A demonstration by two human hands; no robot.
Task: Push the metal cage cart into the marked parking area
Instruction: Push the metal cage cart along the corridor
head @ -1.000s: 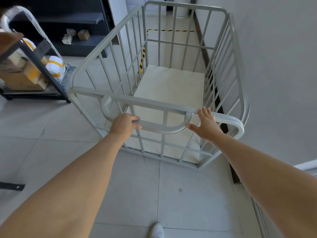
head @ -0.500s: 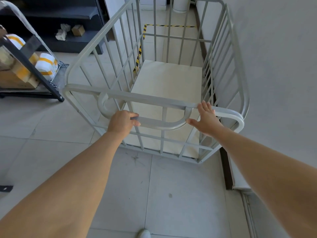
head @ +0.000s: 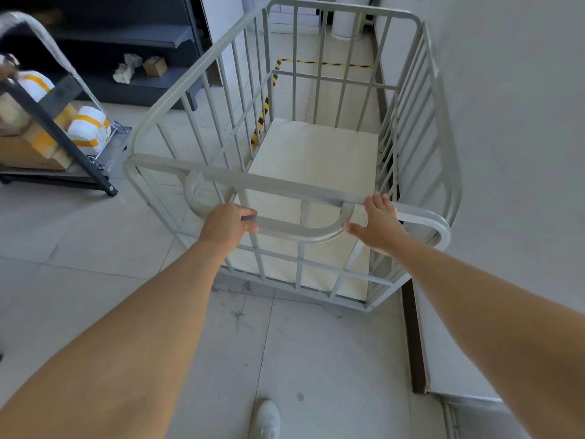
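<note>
A grey metal cage cart [head: 441, 122] with barred sides and a pale floor panel stands in front of me, close along the white wall on the right. My left hand [head: 226, 226] is closed around the curved handle bar [head: 297, 231] on its near side. My right hand [head: 376, 224] rests flat against the handle's right end and top rail, fingers extended. Yellow-and-black floor tape [head: 319, 62] marks a parking area beyond the cart; its left strip shows through the bars.
A dark trolley [head: 63, 131] with cardboard boxes and white-and-yellow packages stands at left. Black shelving [head: 133, 39] with small boxes lines the back left. A white cylinder [head: 348, 20] stands past the tape. The white wall [head: 512, 153] with a dark baseboard runs along the right.
The cart has rolled forward toward the taped area and I have stepped after it. Both hands stay where they were on the handle.
</note>
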